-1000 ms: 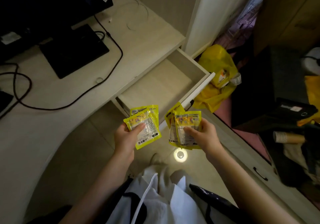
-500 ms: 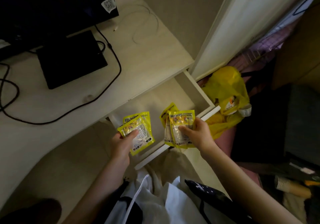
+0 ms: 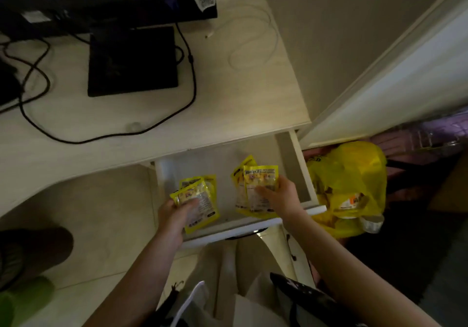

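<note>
Yellow left packets [image 3: 201, 196]: thumb-pinched in left hand [image 3: 173, 214], print blurred.
Right packets [image 3: 259, 177]: gripped in right hand [image 3: 281, 197], rear one mostly hidden.

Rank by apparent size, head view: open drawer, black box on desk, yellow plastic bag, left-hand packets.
1. open drawer
2. black box and yellow plastic bag, too alike to rank
3. packets in the left hand

The drawer [image 3: 295, 164] stands open under the tabletop's [image 3: 228, 93] front right corner. Inside it, left packets [image 3: 205, 199] and right packets [image 3: 258, 176] are side by side, apart. A bag [image 3: 354, 174] lies on the floor, right of the drawer.
</note>
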Demonstrator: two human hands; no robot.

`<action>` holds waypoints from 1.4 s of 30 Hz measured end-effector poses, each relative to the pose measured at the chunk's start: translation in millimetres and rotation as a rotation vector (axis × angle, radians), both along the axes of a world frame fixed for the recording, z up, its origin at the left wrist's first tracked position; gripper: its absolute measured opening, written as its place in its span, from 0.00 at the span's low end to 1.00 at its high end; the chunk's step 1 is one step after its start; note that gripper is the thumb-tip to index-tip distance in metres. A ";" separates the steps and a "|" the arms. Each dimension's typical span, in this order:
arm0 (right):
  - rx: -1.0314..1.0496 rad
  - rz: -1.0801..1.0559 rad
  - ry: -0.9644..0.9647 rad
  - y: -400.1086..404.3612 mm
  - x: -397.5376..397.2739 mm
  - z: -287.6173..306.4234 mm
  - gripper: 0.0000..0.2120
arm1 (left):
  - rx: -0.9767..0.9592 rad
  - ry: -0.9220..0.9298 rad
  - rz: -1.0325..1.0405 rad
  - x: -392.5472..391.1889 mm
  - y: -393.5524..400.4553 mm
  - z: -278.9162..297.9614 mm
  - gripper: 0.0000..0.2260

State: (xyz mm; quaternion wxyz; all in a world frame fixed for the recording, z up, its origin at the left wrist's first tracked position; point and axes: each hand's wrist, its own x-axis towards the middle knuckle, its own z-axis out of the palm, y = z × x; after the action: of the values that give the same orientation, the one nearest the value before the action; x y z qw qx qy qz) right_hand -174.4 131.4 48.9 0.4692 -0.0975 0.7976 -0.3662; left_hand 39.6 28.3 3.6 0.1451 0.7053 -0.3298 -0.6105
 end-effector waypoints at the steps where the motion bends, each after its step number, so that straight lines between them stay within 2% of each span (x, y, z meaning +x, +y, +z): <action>1: 0.004 -0.013 -0.018 -5.2 -1.9 -6.4 0.07 | 0.002 -0.018 -0.005 -2.1 -1.5 -3.6 0.15; 5: 0.059 0.034 -0.022 -27.1 -1.4 -34.6 0.10 | 0.002 -0.090 -0.067 -8.8 -11.6 -22.0 0.12; 11: 0.143 0.279 -0.048 -56.8 14.6 -83.8 0.13 | 0.006 -0.187 -0.184 -8.7 -20.1 -57.3 0.14; 17: 0.242 0.215 -0.127 -62.0 25.8 -126.8 0.16 | 0.073 -0.233 -0.199 -19.3 -21.7 -85.2 0.16; 20: 0.298 0.256 -0.081 -58.2 16.7 -140.4 0.18 | 0.126 -0.226 -0.184 -20.8 -19.6 -96.8 0.14; 27: 0.354 0.470 0.046 -56.9 8.8 -145.4 0.17 | 0.092 -0.317 -0.367 -15.9 -16.9 -107.3 0.10; 32: 0.415 0.592 0.152 -55.0 8.3 -147.6 0.18 | 0.107 -0.335 -0.370 -10.2 -17.8 -105.0 0.10; 37: 0.467 0.537 0.129 -50.7 0.8 -136.4 0.22 | 0.083 -0.371 -0.404 -12.6 -20.9 -88.4 0.07; 42: 0.457 0.564 0.120 -38.5 -12.2 -111.9 0.23 | 0.015 -0.390 -0.422 -10.7 -21.0 -62.1 0.10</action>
State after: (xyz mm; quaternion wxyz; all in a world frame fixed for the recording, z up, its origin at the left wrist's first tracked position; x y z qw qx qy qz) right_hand -186.6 92.9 -63.0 0.5137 -0.2274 0.8268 -0.0285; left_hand 28.9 7.3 -58.5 -0.0567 0.7263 -0.4864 -0.4825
